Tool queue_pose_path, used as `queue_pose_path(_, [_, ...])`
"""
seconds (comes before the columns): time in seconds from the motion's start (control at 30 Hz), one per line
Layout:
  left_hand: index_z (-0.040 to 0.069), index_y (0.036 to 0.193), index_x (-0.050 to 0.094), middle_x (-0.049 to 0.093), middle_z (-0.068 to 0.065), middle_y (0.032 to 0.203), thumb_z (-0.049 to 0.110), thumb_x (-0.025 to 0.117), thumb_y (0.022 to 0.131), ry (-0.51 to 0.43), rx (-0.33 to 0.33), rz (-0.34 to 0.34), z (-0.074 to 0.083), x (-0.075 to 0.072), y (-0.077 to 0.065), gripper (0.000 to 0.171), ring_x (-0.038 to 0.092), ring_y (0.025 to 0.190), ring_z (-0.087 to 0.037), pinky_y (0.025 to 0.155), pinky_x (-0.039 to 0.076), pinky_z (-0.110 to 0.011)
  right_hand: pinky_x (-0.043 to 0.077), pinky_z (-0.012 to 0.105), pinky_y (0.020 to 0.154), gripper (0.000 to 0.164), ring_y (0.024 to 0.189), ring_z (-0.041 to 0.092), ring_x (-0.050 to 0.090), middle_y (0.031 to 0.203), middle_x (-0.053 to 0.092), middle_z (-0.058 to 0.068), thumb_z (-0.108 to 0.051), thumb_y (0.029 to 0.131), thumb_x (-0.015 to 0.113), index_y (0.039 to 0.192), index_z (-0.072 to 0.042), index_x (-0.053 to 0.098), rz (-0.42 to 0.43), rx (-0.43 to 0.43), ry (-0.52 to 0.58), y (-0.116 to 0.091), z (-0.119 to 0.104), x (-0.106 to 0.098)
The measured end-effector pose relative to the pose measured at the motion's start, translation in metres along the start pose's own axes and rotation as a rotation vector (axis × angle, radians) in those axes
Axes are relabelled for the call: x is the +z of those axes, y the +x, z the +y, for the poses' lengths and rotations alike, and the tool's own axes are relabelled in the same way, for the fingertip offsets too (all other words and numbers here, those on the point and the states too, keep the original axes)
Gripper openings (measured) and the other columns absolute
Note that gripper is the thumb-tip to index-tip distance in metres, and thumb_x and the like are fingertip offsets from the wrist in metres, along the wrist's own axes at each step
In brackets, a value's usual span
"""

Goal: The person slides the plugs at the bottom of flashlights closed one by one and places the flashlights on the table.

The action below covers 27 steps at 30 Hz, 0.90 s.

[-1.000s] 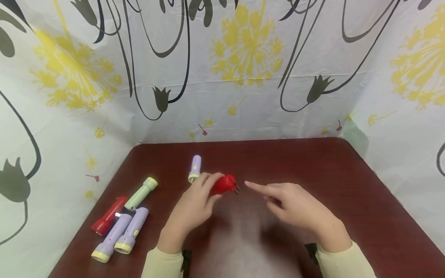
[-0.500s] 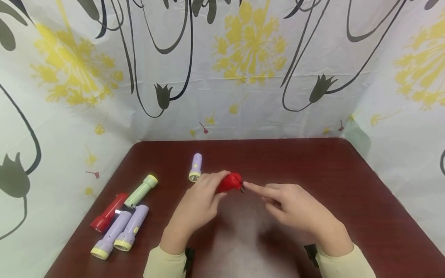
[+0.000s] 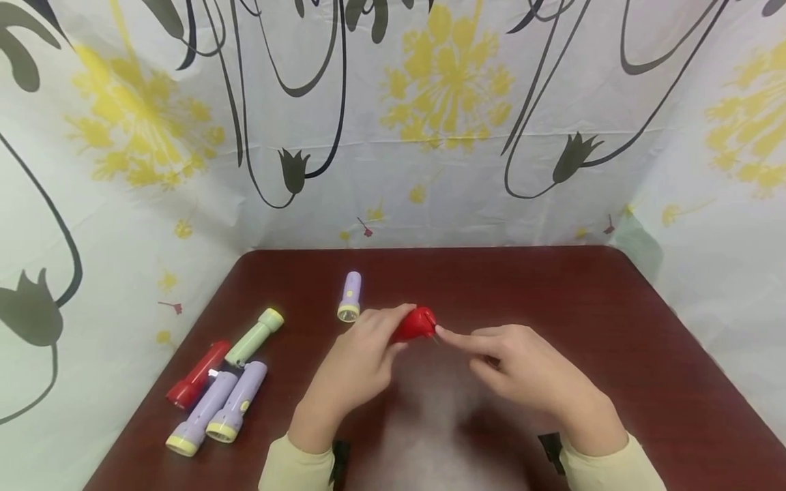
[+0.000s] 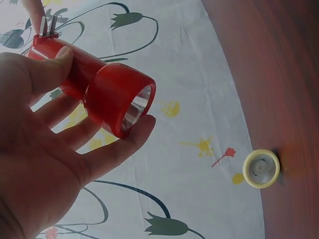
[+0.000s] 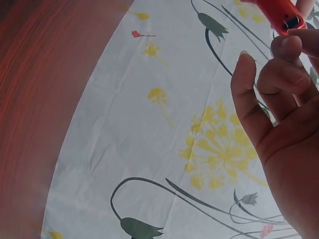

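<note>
Fingers work above one table; the left hand grips one red flashlight; the right hand, index finger straight, now touches its tail, apart a second ago, so two hands seem engaged on it; another red flashlight, three purple flashlights and one green flashlight lie leftward; two prongs jut from that tail.

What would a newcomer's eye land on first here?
Probably the red flashlight held in the left hand mid-scene, its prongs by the pointing right hand. Then the four flashlights grouped on the left of the table, and the large yellow flowers printed on the backdrop.
</note>
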<state>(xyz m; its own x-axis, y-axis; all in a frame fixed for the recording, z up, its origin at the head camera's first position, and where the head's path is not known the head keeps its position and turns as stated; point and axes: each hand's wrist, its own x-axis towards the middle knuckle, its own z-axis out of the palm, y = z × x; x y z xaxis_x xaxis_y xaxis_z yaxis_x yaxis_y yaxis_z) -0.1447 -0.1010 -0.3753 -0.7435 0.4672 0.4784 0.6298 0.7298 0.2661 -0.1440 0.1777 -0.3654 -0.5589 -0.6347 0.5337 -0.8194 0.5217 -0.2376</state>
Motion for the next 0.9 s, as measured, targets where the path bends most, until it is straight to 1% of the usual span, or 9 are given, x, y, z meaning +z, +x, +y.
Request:
queue_pose_path(0.1, [0.018,0.149,0.057,0.073,-0.002,0.132,0.011,0.081,0.093,0.019,0.024,-0.009,-0.0001,0.0022,-0.0005,0.060,0.068,0.119,-0.022,0.096,0.063,-0.038,0.036,0.007,0.062,0.063,0.062,-0.007,0.034,0.067,0.044,-0.020,0.006,0.086,0.067,0.138,-0.030,0.073,-0.011,0.008,0.033,-0.0011,0.0007,0.0006])
queue_pose_path(0.13, [0.019,0.149,0.057,0.073,-0.002,0.131,0.011,0.081,0.093,0.024,0.029,-0.012,-0.0001,0.0029,-0.0009,0.061,0.068,0.119,-0.022,0.096,0.063,-0.038,0.037,0.007,0.063,0.062,0.063,-0.008,0.036,0.069,0.050,-0.022,0.006,0.086,0.067,0.137,-0.029,0.074,-0.018,0.013,0.040,-0.0015,0.0011,0.0009])
queue_pose_path(0.23, [0.018,0.149,0.057,0.074,-0.002,0.129,0.010,0.081,0.093,0.037,0.042,-0.024,0.0007,0.0042,-0.0017,0.062,0.068,0.117,-0.021,0.093,0.064,-0.036,0.038,0.007,0.063,0.059,0.063,-0.008,0.036,0.069,0.053,-0.022,0.007,0.087,0.065,0.134,-0.028,0.075,-0.037,0.017,0.044,-0.0030,0.0023,0.0018])
queue_pose_path(0.33, [0.017,0.149,0.057,0.074,-0.003,0.127,0.009,0.082,0.092,0.042,0.050,-0.033,0.0024,0.0048,-0.0015,0.063,0.069,0.115,-0.021,0.093,0.064,-0.035,0.037,0.007,0.063,0.057,0.062,-0.009,0.033,0.068,0.048,-0.023,0.007,0.088,0.065,0.133,-0.027,0.076,-0.053,0.024,0.044,-0.0042,0.0031,0.0021])
queue_pose_path(0.37, [0.017,0.149,0.057,0.075,-0.003,0.127,0.009,0.082,0.092,0.042,0.050,-0.037,0.0031,0.0049,-0.0014,0.063,0.069,0.115,-0.021,0.093,0.064,-0.035,0.037,0.007,0.062,0.057,0.062,-0.009,0.030,0.067,0.042,-0.022,0.007,0.088,0.065,0.133,-0.027,0.076,-0.060,0.027,0.046,-0.0046,0.0032,0.0020])
queue_pose_path(0.5, [0.017,0.148,0.057,0.075,-0.003,0.126,0.010,0.083,0.091,0.041,0.051,-0.050,0.0051,0.0060,-0.0003,0.063,0.069,0.113,-0.021,0.094,0.064,-0.035,0.036,0.006,0.061,0.057,0.061,-0.009,0.028,0.067,0.038,-0.022,0.006,0.089,0.066,0.134,-0.027,0.075,-0.071,0.037,0.047,-0.0056,0.0028,0.0005])
queue_pose_path(0.7, [0.016,0.149,0.057,0.075,-0.004,0.126,0.011,0.083,0.091,0.039,0.051,-0.044,0.0065,0.0052,0.0003,0.064,0.070,0.113,-0.021,0.095,0.063,-0.034,0.036,0.007,0.062,0.058,0.062,-0.008,0.030,0.067,0.039,-0.021,0.006,0.090,0.066,0.136,-0.029,0.074,-0.063,0.021,0.023,-0.0033,0.0027,-0.0020])
queue_pose_path(0.9, [0.017,0.151,0.055,0.074,-0.004,0.128,0.012,0.083,0.091,-0.001,0.039,-0.063,0.0094,0.0032,0.0024,0.066,0.068,0.115,-0.021,0.096,0.063,-0.034,0.039,0.008,0.064,0.058,0.063,-0.008,0.035,0.069,0.044,-0.021,0.007,0.089,0.068,0.135,-0.028,0.074,-0.033,0.013,0.026,-0.0025,0.0037,-0.0056])
